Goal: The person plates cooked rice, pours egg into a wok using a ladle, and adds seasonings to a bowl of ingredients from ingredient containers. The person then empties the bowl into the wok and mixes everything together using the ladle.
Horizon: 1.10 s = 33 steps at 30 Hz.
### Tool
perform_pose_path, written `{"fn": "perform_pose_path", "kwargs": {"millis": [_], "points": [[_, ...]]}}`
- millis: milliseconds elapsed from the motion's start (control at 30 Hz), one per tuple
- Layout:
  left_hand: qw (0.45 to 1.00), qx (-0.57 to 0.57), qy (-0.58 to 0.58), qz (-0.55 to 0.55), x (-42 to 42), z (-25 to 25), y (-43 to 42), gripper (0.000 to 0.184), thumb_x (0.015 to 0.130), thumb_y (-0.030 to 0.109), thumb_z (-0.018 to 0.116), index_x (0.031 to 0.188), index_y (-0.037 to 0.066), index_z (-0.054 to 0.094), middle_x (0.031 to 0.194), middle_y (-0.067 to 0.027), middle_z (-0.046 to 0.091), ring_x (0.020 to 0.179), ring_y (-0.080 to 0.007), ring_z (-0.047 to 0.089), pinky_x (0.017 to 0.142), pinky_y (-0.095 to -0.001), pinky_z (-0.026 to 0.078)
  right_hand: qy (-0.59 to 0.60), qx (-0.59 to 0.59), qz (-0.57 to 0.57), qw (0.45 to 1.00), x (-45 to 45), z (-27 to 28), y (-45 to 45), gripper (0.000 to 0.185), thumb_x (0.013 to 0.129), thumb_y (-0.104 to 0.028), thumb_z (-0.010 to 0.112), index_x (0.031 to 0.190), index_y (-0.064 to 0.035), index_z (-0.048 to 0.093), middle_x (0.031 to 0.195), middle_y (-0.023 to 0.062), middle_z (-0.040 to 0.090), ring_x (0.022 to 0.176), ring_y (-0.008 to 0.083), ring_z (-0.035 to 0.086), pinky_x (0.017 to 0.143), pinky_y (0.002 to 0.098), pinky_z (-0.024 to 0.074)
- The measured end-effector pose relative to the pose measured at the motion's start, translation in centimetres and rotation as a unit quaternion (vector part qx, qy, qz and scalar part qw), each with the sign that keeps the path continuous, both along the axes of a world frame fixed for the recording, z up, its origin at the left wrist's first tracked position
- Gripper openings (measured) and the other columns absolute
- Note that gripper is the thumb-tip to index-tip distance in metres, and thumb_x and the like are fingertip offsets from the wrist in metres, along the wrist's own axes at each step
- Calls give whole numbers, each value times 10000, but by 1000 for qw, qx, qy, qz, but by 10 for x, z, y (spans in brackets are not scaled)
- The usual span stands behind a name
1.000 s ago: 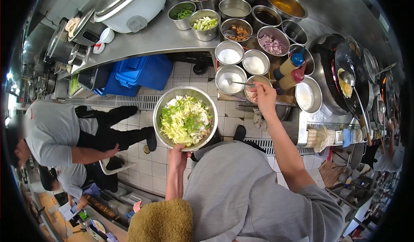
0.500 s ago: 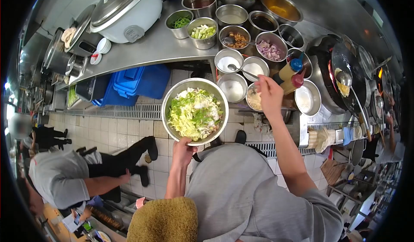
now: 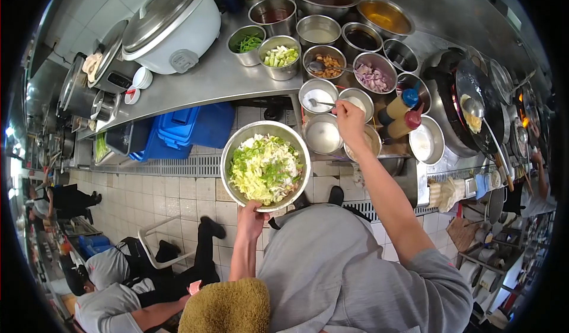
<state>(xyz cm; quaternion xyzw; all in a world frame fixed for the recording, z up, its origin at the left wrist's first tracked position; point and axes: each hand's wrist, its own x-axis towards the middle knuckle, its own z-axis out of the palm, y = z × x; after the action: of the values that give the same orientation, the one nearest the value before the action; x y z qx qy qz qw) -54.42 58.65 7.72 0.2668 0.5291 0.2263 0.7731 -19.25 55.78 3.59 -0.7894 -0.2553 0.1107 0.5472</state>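
My left hand (image 3: 251, 215) grips the near rim of a large metal bowl (image 3: 229, 186), thumb over the edge. Inside it lie chopped pale-green cabbage or similar leaves, green pieces and some white bits (image 3: 265, 170). In my closed right hand (image 3: 351, 121) is the handle of a metal spoon (image 3: 323, 103). The spoon's head is at a small metal bowl of white powder (image 3: 318, 90); whether it touches the powder I cannot tell. Beside that stand a second bowl of white contents (image 3: 358, 100), partly behind my hand, and a third bowl of white contents (image 3: 323, 135).
Metal pots of sauces, greens, nuts and sliced onion (image 3: 374, 75) crowd the counter. Squeeze bottles (image 3: 405, 124) stand right of my hand, before a wok (image 3: 483, 104) on the stove. A rice cooker (image 3: 169, 27) is at left. Co-workers (image 3: 109, 268) are at lower left.
My right hand has moved left and slightly up, bringing the spoon's head lower in view at the powder bowl. The large bowl has shifted slightly down. Co-workers at left have changed position.
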Motion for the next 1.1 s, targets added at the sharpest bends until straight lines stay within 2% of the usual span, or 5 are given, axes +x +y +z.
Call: {"fn": "perform_pose_path", "kwargs": {"millis": [100, 333, 700, 800, 1100], "points": [[1000, -3, 9, 4, -4, -2, 3, 285, 832, 33, 513, 1101, -59, 531, 913, -135, 621, 664, -201, 575, 492, -307, 427, 132, 35, -23, 990, 6, 4, -7, 242, 957, -147, 544, 1019, 34, 694, 784, 93, 716, 584, 96, 603, 513, 255, 476], [1000, -9, 5, 19, -3, -10, 12, 276, 835, 34, 516, 1094, -59, 540, 917, -139, 627, 661, -205, 572, 491, -306, 427, 303, 103, -63, 945, 29, 16, -33, 248, 942, -117, 516, 1077, 17, 676, 845, 96, 716, 578, 93, 578, 487, 224, 447], [1000, 5, -1, -25, 3, -23, 17, 234, 869, 71, 525, 1055, -60, 579, 898, -129, 642, 664, -171, 595, 529, -299, 484, 310, 146, -65, 937, 37, 27, -57, 253, 988, -209, 557, 1126, -36, 678, 891, 86, 703, 592, 61, 542, 519, 211, 447], [1000, -15, -5, 24, 8, -21, 15, 265, 864, 50, 535, 1092, -84, 551, 827, -125, 650, 548, -168, 587, 454, -276, 487, 332, 164, -50, 928, 51, 18, -67, 328, 978, -243, 557, 1216, -31, 634, 891, 50, 680, 646, 87, 563, 559, 221, 446], [996, -47, -40, 69, -3, -35, 8, 239, 851, 18, 505, 1062, -96, 507, 765, -151, 623, 540, -193, 589, 427, -274, 482, 308, 173, -27, 935, 57, 19, -70, 301, 975, -234, 566, 1180, -29, 647, 883, 42, 665, 634, 68, 539, 532, 197, 411]]}}
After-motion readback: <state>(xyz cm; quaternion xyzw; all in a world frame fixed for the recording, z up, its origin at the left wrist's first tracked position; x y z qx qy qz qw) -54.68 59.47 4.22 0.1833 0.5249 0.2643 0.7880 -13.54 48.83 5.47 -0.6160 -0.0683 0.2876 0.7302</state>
